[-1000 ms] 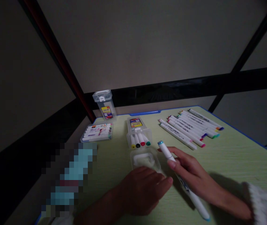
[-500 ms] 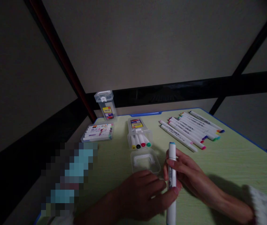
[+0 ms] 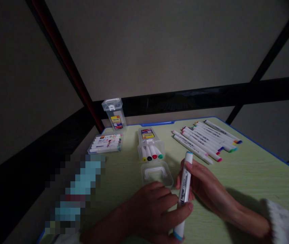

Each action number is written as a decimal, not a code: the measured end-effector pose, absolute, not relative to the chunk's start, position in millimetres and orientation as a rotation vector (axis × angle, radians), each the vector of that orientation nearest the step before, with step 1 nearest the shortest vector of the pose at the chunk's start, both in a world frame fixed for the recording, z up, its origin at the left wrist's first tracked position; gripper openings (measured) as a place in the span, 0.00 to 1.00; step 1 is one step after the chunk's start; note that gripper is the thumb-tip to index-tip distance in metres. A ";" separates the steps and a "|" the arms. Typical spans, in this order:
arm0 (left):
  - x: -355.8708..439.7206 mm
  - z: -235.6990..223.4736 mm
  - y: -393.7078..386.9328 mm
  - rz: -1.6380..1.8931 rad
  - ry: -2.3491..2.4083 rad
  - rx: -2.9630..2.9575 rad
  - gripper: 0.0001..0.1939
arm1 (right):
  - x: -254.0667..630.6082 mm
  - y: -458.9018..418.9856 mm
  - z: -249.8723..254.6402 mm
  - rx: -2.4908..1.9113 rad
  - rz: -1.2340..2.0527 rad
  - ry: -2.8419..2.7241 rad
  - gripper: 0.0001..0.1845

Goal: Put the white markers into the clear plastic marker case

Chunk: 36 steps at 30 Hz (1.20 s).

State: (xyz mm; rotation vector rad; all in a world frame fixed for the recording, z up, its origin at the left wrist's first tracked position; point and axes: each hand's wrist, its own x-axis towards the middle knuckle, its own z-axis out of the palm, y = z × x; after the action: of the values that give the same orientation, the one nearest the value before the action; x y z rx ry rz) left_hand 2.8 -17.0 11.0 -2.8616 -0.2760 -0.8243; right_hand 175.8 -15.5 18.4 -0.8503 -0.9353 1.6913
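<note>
A white marker (image 3: 185, 188) with blue ends and black print on its side is held between my two hands, tilted slightly to the right at the top. My left hand (image 3: 154, 211) grips its lower part, thumb across the front. Around the upper part close the thumb and fingers of my right hand (image 3: 202, 179). Just beyond my left hand lies a clear plastic case (image 3: 150, 139), its lid (image 3: 157, 174) open toward me. Inside it are several white markers with yellow, black, red and green ends.
Several white markers (image 3: 200, 137) with coloured ends lie side by side at the right. A clear lidded case (image 3: 116, 117) stands upright at the back left, near a flat pack of markers (image 3: 106, 143). The green table (image 3: 256, 173) has a blue edge; a wall rises behind.
The marker has tilted, its top to the right and its lower end to the left, and has turned so more of its print shows. Both hands still hold it.
</note>
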 end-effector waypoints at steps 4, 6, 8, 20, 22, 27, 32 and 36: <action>3.3 11.0 -17.5 -0.832 -0.285 -2.853 0.23 | 175.4 -14.2 18.3 -0.847 1.691 -0.905 0.19; 3.1 10.1 -17.3 -0.822 -0.292 -2.843 0.24 | 175.8 -13.6 17.4 -0.851 1.683 -0.902 0.19; 2.8 8.7 -17.1 -0.838 -0.274 -2.835 0.24 | 176.4 -13.0 16.5 -0.863 1.671 -0.904 0.20; 3.3 9.8 -18.6 -0.744 -0.274 -2.838 0.26 | 179.2 -11.5 17.2 -0.817 1.702 -1.000 0.14; 3.4 9.9 -18.7 -0.746 -0.277 -2.828 0.27 | 180.0 -11.7 16.2 -0.791 1.709 -1.021 0.14; 3.9 11.3 -18.1 -0.805 -0.231 -2.785 0.27 | 179.9 -12.3 15.7 -0.747 1.725 -1.056 0.13; 5.1 12.7 -16.5 -0.920 -0.206 -2.743 0.25 | 179.8 -12.3 15.6 -0.744 1.745 -1.135 0.16; 4.0 10.0 -16.6 -0.968 -0.197 -2.749 0.22 | 179.4 -14.1 13.6 -0.768 1.790 -1.290 0.21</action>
State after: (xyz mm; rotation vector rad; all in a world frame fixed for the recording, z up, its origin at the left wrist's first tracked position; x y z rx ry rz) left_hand 4.0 -16.6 10.0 -2.7492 -0.1973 -0.9679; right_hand 179.4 -14.1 13.6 -0.7681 -1.2904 1.7901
